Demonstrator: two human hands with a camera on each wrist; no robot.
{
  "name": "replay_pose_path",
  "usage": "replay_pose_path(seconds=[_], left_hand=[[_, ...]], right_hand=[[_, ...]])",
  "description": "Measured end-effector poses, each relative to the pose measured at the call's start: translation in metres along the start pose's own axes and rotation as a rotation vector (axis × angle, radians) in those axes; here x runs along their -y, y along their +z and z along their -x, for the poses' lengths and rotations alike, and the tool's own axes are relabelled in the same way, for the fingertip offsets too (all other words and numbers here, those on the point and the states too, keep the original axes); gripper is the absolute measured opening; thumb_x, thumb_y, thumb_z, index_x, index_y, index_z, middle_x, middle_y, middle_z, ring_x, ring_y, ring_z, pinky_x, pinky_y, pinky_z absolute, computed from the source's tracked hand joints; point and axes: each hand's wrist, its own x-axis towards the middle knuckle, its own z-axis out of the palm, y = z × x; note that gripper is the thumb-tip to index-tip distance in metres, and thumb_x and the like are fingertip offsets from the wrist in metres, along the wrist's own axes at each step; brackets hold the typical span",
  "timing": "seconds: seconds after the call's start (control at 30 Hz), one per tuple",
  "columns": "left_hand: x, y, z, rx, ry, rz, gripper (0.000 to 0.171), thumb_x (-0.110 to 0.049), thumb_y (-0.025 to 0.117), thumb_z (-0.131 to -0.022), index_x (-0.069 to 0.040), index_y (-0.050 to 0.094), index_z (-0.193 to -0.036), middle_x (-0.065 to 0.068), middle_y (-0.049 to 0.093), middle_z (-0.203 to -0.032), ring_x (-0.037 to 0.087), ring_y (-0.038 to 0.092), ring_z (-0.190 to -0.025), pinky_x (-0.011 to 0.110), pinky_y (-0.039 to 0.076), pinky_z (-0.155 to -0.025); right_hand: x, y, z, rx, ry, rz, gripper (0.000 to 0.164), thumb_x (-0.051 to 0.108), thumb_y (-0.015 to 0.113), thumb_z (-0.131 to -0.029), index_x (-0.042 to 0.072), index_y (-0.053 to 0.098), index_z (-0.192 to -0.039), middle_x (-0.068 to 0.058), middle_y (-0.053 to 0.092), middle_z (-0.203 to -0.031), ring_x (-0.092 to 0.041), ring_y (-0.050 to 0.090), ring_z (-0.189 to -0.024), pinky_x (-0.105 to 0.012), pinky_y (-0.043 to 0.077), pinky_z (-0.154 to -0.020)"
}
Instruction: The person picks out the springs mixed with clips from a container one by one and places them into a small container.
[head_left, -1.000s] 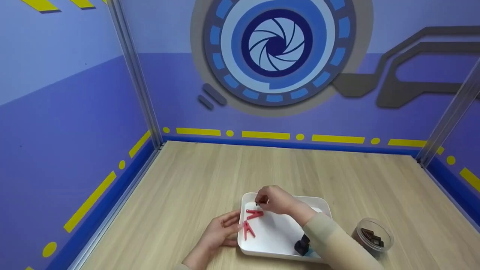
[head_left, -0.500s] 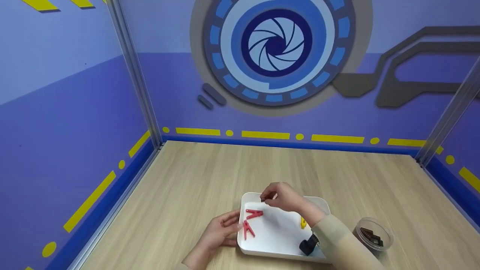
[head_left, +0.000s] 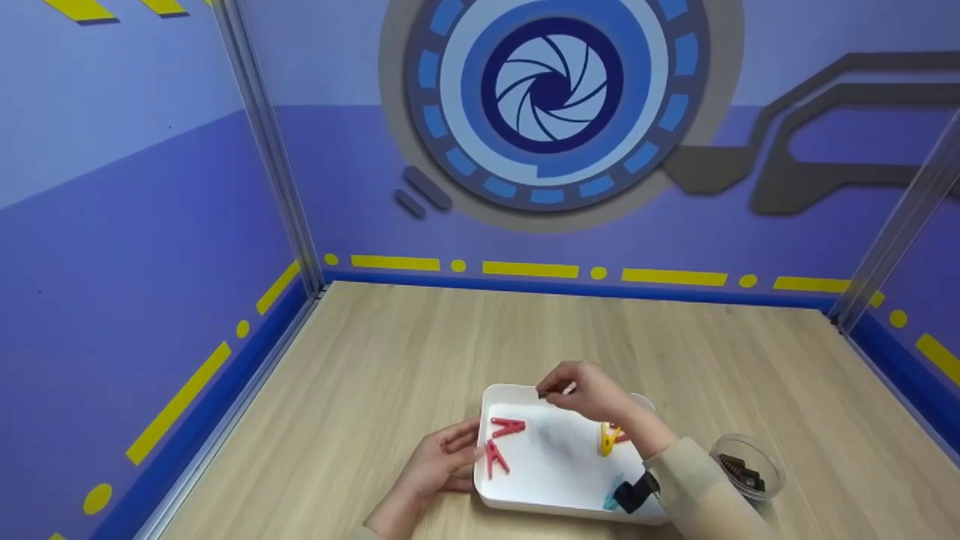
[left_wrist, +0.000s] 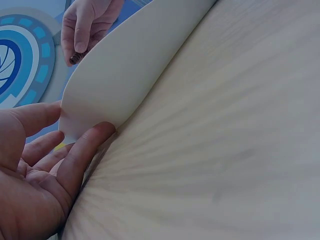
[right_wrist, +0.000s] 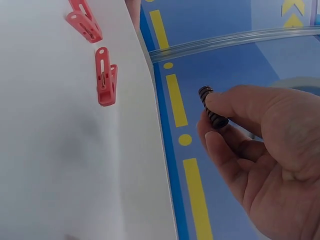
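My right hand pinches a small dark, coppery-banded coil spring between thumb and fingertips, above the far rim of a white tray. Beside the tray's left wall, my left hand holds the edge, fingertips against the rim and outer side in the left wrist view. Two red clothespins, an upper red clothespin and a lower red clothespin, lie at the tray's left. A yellow clothespin lies at its right with a bit of red beside it. Something teal, partly hidden, lies near the front.
A round clear tub with several dark pieces, one of them coiled, stands right of the tray. A black device on the right wrist covers part of the tray. Wooden table surrounds the tray, with blue panels behind and at the sides.
My right hand has lifted the spring from the tray's far left and moved right and outward. The yellow clothespin has come into sight. My left hand stays on the tray.
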Motion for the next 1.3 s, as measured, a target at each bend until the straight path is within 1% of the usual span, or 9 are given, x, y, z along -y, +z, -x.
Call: replay_pose_path(seconds=[0.17, 0.33, 0.43, 0.7, 0.83, 0.93, 1.17, 1.3], left_hand=[[0.000, 0.000, 0.000, -0.005, -0.003, -0.005, 0.061, -0.015, 0.072, -0.097, -0.005, 0.048, -0.153, 0.023, 0.051, -0.154, 0.025, 0.071, -0.111, 0.044, 0.065, -0.069], [0.001, -0.001, -0.001, 0.014, 0.020, -0.006, 0.063, -0.014, 0.071, -0.097, -0.001, 0.046, -0.153, 0.025, 0.048, -0.155, 0.025, 0.069, -0.114, 0.042, 0.065, -0.068], [0.002, -0.001, -0.001, 0.020, 0.026, -0.005, 0.063, -0.014, 0.071, -0.097, 0.000, 0.045, -0.153, 0.025, 0.048, -0.155, 0.025, 0.069, -0.115, 0.041, 0.065, -0.067], [0.002, -0.002, -0.002, 0.008, 0.023, -0.028, 0.063, -0.012, 0.071, -0.096, -0.001, 0.046, -0.153, 0.024, 0.049, -0.155, 0.025, 0.069, -0.114, 0.043, 0.065, -0.068], [0.001, -0.002, -0.001, 0.007, 0.013, -0.019, 0.062, -0.014, 0.071, -0.097, -0.003, 0.046, -0.153, 0.023, 0.049, -0.155, 0.024, 0.070, -0.113, 0.041, 0.065, -0.067], [0.001, -0.002, -0.001, 0.004, 0.011, -0.015, 0.062, -0.014, 0.071, -0.097, -0.004, 0.047, -0.153, 0.023, 0.050, -0.155, 0.023, 0.071, -0.111, 0.040, 0.065, -0.066], [0.002, -0.001, -0.001, -0.006, 0.011, -0.021, 0.062, -0.013, 0.072, -0.096, -0.005, 0.048, -0.153, 0.022, 0.050, -0.155, 0.024, 0.072, -0.109, 0.041, 0.065, -0.066], [0.001, -0.001, -0.002, -0.010, 0.002, -0.015, 0.061, -0.012, 0.071, -0.097, -0.003, 0.047, -0.153, 0.023, 0.052, -0.154, 0.025, 0.072, -0.111, 0.041, 0.065, -0.067]], right_hand=[[-0.004, -0.007, 0.008, -0.009, 0.011, -0.008, 0.014, 0.011, 0.072, -0.096, 0.015, 0.079, -0.108, -0.003, 0.075, -0.104, -0.017, 0.064, -0.093, -0.016, 0.055, -0.077], [-0.008, -0.013, 0.016, -0.023, -0.023, 0.011, 0.014, 0.012, 0.072, -0.096, 0.014, 0.079, -0.107, -0.003, 0.076, -0.102, -0.014, 0.065, -0.091, -0.018, 0.056, -0.079], [-0.010, -0.016, 0.019, -0.032, -0.024, 0.013, 0.014, 0.012, 0.073, -0.096, 0.015, 0.079, -0.108, -0.003, 0.076, -0.103, -0.013, 0.066, -0.092, -0.018, 0.056, -0.080], [-0.014, -0.028, 0.031, -0.047, 0.011, -0.012, 0.015, 0.011, 0.072, -0.096, 0.012, 0.078, -0.110, -0.005, 0.076, -0.105, -0.017, 0.067, -0.094, -0.013, 0.055, -0.082], [-0.017, -0.034, 0.039, -0.051, 0.009, -0.019, 0.017, 0.012, 0.071, -0.096, 0.007, 0.077, -0.112, -0.007, 0.076, -0.105, -0.017, 0.068, -0.094, -0.012, 0.054, -0.083], [-0.019, -0.038, 0.045, -0.053, 0.012, -0.018, 0.019, 0.012, 0.071, -0.097, 0.004, 0.076, -0.113, -0.008, 0.076, -0.106, -0.016, 0.067, -0.094, -0.012, 0.055, -0.082], [-0.024, -0.049, 0.060, -0.059, 0.059, -0.032, 0.020, 0.013, 0.070, -0.097, 0.003, 0.076, -0.113, -0.009, 0.076, -0.107, -0.014, 0.067, -0.094, -0.013, 0.055, -0.083], [-0.026, -0.058, 0.071, -0.083, 0.095, -0.003, 0.021, 0.015, 0.071, -0.097, 0.003, 0.076, -0.113, -0.008, 0.077, -0.107, -0.014, 0.068, -0.094, -0.016, 0.055, -0.083]])
